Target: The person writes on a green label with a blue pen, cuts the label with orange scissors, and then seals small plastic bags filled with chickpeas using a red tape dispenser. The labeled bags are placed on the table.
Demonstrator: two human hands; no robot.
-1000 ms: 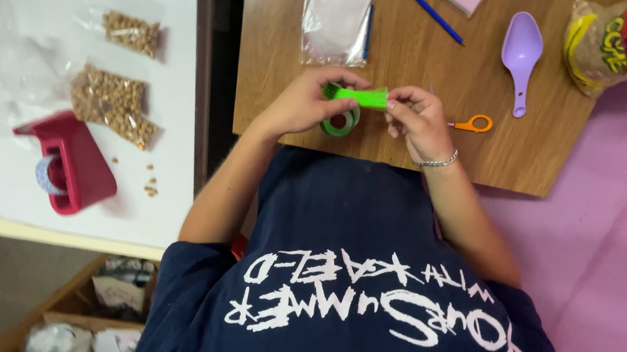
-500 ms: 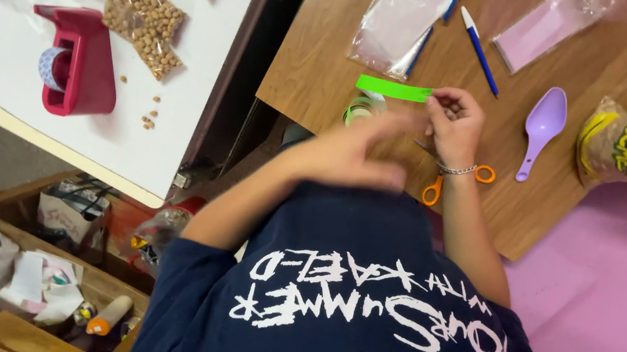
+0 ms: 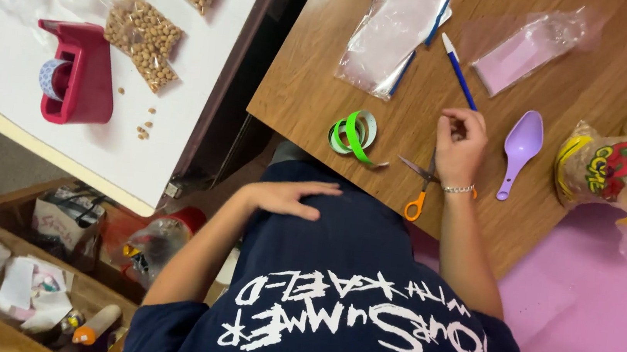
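On the brown tabletop (image 3: 325,68), the right hand (image 3: 460,149) is laid over the orange-handled scissors (image 3: 419,185), its fingers curled together at the tips with nothing clearly pinched between them. Just beside the blades, a roll of green tape (image 3: 354,133) is seen (a strip standing up). The left hand (image 3: 288,197) is rested flat, fingers spread, on the dark shirt (image 3: 362,305). A lilac spoon (image 3: 520,149) is placed near the right hand.

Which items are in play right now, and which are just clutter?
In play:
right hand resting on the scissors
green tape roll beside them
left hand on the dark shirt

Lying about:
purple spoon
blue pen
red tape dispenser
bags of beans
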